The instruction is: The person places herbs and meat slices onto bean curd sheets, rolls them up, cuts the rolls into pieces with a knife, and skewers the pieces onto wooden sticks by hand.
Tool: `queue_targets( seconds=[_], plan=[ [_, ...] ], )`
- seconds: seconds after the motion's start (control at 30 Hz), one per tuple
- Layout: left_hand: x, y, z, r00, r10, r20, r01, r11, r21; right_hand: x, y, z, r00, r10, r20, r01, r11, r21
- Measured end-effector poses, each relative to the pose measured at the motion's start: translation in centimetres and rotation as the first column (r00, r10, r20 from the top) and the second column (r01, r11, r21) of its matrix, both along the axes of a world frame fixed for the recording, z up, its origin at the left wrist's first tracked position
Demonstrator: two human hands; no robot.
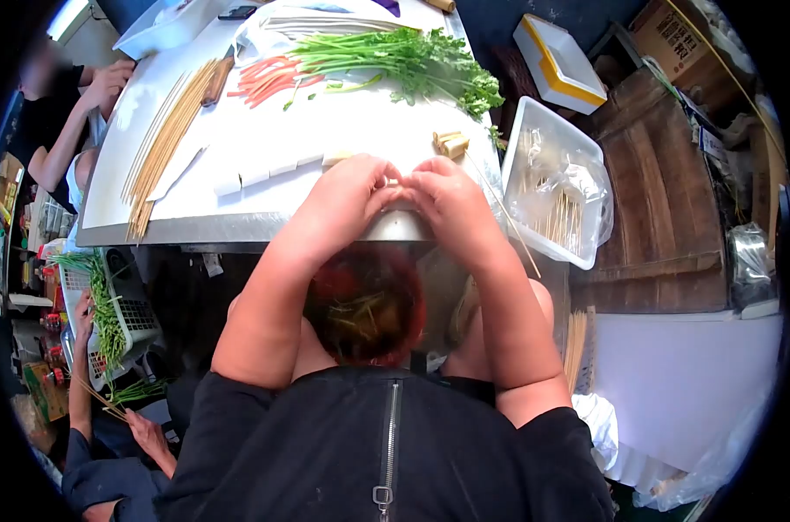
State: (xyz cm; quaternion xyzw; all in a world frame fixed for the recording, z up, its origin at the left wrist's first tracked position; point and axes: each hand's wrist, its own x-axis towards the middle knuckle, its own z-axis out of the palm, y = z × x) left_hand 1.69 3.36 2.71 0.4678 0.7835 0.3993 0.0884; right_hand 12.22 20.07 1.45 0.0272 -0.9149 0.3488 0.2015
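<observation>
My left hand (347,193) and my right hand (449,202) meet at the near edge of the white table (325,130). Fingertips of both are pinched together, and whatever they hold is too small or hidden to name. To the left of my left hand lies a row of white pieces (255,175), with a pale yellowish piece (334,158) at its end. Just beyond my right hand are small brownish-yellow rolls (450,143). From near them a thin skewer (518,233) slants past my right forearm over the table edge.
Skewers (164,143) lie beside a knife (177,174) at left. Leafy greens (447,70) and red strips (264,80) are at the back. A white bin (599,244) holds skewers in plastic. Below is a red basin (419,300). A co-worker's hands (147,435) work lower left; another person sits upper left.
</observation>
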Motion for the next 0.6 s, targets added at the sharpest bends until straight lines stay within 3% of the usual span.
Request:
queue_targets(
  seconds=[0.03,0.1,0.2,0.3,0.37,0.47,0.53,0.6],
  plan=[
    [0.0,-0.1,-0.2,1.0,0.0,0.009,0.0,1.0,-0.003,-0.1,0.0,0.0,1.0,-0.021,0.01,0.021,1.0,-0.003],
    [-0.1,-0.2,-0.4,0.991,-0.02,-0.133,0.023,1.0,0.021,-0.2,0.1,-0.2,0.999,-0.044,0.02,0.044,0.999,-0.003],
    [-0.1,0.1,-1.0,0.976,0.001,-0.218,-0.002,1.0,-0.006,-0.1,0.0,-0.6,0.994,-0.067,-0.091,0.069,0.997,0.023],
    [-0.1,0.2,-0.8,0.968,0.027,-0.25,-0.042,0.998,-0.051,-0.2,-0.1,-0.8,0.982,-0.115,-0.15,0.096,0.987,-0.125],
    [-0.1,0.3,-1.0,0.967,0.033,-0.251,-0.053,0.996,-0.074,-0.6,-0.2,-1.1,0.974,-0.046,-0.223,0.068,0.994,0.088],
    [0.0,0.5,-1.2,0.961,0.092,-0.259,-0.083,0.996,0.045,-1.1,-0.5,-0.7,0.976,-0.074,-0.206,0.107,0.982,0.157],
    [0.1,0.4,-0.7,0.987,0.141,-0.083,-0.135,0.988,0.071,-1.7,-0.5,-0.9,0.972,-0.094,-0.215,0.138,0.97,0.201],
    [-0.2,0.8,-1.7,0.979,0.149,-0.142,-0.14,0.987,0.076,-2.1,-0.7,-1.0,0.968,-0.111,-0.225,0.168,0.954,0.249]
  ],
)
